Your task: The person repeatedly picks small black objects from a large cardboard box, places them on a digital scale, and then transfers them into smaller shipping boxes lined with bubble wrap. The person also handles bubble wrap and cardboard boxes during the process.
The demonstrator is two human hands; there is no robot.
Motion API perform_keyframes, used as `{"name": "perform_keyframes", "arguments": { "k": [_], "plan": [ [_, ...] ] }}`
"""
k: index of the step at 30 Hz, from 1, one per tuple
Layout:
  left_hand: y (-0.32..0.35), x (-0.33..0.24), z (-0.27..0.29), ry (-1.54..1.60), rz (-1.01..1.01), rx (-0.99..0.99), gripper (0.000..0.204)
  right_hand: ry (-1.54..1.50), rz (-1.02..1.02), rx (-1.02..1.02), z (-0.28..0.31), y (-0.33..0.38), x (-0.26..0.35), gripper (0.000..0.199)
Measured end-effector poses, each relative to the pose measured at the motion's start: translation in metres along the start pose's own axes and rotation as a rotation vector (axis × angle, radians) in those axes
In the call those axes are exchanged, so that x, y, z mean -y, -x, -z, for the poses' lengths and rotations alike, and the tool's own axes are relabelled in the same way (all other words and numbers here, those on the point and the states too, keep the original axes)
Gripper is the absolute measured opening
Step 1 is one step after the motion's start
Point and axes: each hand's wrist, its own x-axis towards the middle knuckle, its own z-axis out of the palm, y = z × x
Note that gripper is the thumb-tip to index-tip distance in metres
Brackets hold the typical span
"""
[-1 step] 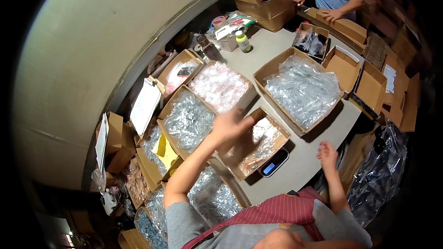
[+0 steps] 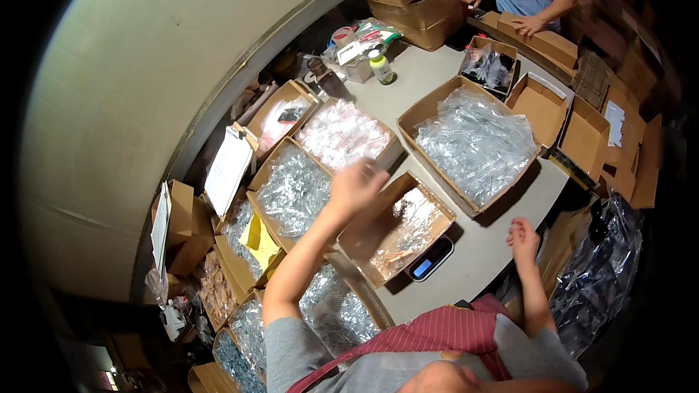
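Note:
My left hand point(image 2: 357, 188) hangs over the upper left edge of a shallow cardboard box point(image 2: 429, 244). Motion smears its fingers, so whether they hold anything is unclear. Inside that box lie shiny clear plastic packets point(image 2: 419, 215) and a few copper-coloured pieces point(image 2: 395, 256). The box rests on a small digital scale point(image 2: 432, 260) with a lit display. To the right, my right hand point(image 2: 523, 240) is raised near the table edge, its fingers curled in and nothing visible in them.
A large box of clear packets point(image 2: 477, 142) stands beyond the scale. Boxes of clear packets point(image 2: 291, 189) and pinkish-white packets point(image 2: 342, 131) line the left. A bottle point(image 2: 381, 67) stands farther back. Across the table, another person's hand point(image 2: 529, 25) touches a long carton point(image 2: 542, 40).
My left hand has shifted slightly left, off the inside of the box toward its edge. My right hand has moved a little up and to the right.

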Motion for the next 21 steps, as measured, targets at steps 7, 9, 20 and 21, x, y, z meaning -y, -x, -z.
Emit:
{"name": "perform_keyframes", "arguments": {
  "k": [7, 9, 20, 21],
  "plan": [
    [-0.101, 0.112, -0.046, -0.218, 0.113, -0.346, 0.021, 0.011, -0.096, 0.004, 0.041, -0.081, 0.005, 0.012],
    [-0.101, 0.113, -0.044, -0.144, 0.109, -0.473, 0.017, 0.008, -0.071, -0.026, 0.041, -0.085, 0.004, 0.011],
    [-0.152, -0.056, -0.086, 0.146, -0.057, -0.196, 0.027, 0.350, 0.290, -0.124, 0.034, -0.096, -0.009, 0.010],
    [-0.161, -0.074, -0.095, -0.003, -0.079, -0.084, 0.035, 0.342, 0.286, -0.112, 0.035, -0.097, -0.009, 0.010]
  ]
}}
